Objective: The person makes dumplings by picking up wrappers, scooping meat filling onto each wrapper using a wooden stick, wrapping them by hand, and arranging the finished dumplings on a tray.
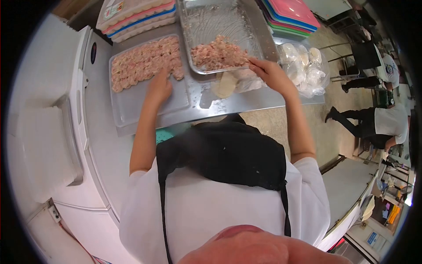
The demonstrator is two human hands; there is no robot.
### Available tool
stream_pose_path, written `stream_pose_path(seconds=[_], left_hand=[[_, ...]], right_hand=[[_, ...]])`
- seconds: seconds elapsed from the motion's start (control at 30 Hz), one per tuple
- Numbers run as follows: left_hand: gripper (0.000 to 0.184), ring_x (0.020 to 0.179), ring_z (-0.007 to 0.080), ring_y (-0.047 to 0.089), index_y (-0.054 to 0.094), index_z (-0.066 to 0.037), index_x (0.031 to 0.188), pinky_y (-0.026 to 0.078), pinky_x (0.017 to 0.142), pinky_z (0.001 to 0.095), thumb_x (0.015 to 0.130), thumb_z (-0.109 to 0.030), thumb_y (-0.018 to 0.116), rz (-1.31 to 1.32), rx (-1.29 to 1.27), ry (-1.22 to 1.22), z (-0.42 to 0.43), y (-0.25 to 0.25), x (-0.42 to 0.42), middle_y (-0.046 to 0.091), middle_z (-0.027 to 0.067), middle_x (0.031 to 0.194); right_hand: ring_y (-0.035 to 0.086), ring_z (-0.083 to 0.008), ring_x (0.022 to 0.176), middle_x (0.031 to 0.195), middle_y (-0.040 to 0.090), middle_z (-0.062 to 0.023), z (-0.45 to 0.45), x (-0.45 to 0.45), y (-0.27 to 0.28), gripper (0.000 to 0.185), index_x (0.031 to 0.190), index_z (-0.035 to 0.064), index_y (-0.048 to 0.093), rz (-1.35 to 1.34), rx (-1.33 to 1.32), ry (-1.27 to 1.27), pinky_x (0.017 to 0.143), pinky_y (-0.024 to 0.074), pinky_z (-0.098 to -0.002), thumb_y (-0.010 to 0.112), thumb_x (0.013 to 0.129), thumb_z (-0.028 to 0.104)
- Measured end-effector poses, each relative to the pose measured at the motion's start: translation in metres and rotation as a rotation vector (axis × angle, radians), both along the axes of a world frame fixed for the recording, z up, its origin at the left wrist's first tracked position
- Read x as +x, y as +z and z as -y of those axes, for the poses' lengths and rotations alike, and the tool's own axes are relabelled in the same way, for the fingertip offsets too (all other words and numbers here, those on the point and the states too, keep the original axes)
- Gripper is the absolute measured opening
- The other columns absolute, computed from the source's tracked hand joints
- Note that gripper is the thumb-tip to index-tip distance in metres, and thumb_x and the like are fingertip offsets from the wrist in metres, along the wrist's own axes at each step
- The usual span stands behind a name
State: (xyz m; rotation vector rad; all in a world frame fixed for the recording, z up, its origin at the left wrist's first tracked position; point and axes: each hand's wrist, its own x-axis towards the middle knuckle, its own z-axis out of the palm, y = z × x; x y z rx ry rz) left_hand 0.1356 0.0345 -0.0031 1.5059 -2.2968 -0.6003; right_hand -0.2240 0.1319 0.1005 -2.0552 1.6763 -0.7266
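Observation:
My left hand is over a translucent tray, its index finger stretched down onto rows of pinkish meat dumplings. It holds nothing that I can see. My right hand is at the near right corner of a deep metal pan, its fingertips pressed together beside a mound of minced meat filling. What those fingers hold, if anything, is hidden. Pale round wrappers lie on the metal table just below the pan.
Plastic bags of white rounds lie right of the pan. Stacked trays stand at the back left, coloured lids at the back right. A white fridge borders the left side. Two people are farther off at right.

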Motion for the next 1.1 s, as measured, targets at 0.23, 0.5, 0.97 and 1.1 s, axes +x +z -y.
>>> stream_pose_path(seconds=[0.23,0.5,0.97,1.1], left_hand=[[0.026,0.099,0.034,0.057,0.06,-0.006,0.105,0.045,0.088,0.0428,0.08,-0.014,0.061,-0.331,0.148,-0.331,-0.065,0.019,-0.096,0.061,0.0144,0.102],[0.022,0.099,0.0318,0.058,0.068,-0.008,0.1,0.044,0.09,0.0415,0.082,-0.019,0.064,-0.203,-0.051,-0.189,-0.079,-0.021,-0.158,0.063,0.0119,0.101],[0.017,0.091,0.0326,0.059,0.067,-0.005,0.088,0.046,0.081,0.0406,0.085,-0.021,0.063,-0.268,0.003,-0.07,-0.077,0.037,-0.177,0.065,0.0123,0.092],[0.018,0.089,0.0318,0.06,0.066,-0.004,0.086,0.047,0.079,0.039,0.082,-0.022,0.066,-0.248,0.033,-0.032,-0.076,0.035,-0.177,0.065,0.0121,0.091]], right_hand=[[0.065,-0.0355,0.071,0.074,0.066,-0.0176,0.06,-0.05,0.04,0.021,0.073,0.0031,0.069,-0.764,0.047,0.055,0.062,0.0505,-0.0454,0.061,0.08,0.022],[0.068,-0.0289,0.067,0.07,0.067,-0.013,0.055,-0.036,-0.008,0.014,0.07,0.0066,0.069,-0.745,-0.129,0.374,0.054,0.0528,-0.039,0.059,0.075,0.014],[0.067,-0.0333,0.069,0.074,0.067,-0.0168,0.108,-0.082,0.012,0.02,0.072,0.0044,0.069,-0.695,-0.016,0.54,0.059,0.0525,-0.0435,0.055,0.078,0.018],[0.066,-0.0335,0.073,0.074,0.066,-0.0156,0.096,-0.067,-0.05,0.025,0.073,0.0047,0.068,-0.522,-0.119,0.564,0.061,0.0521,-0.0439,0.054,0.084,0.022]])
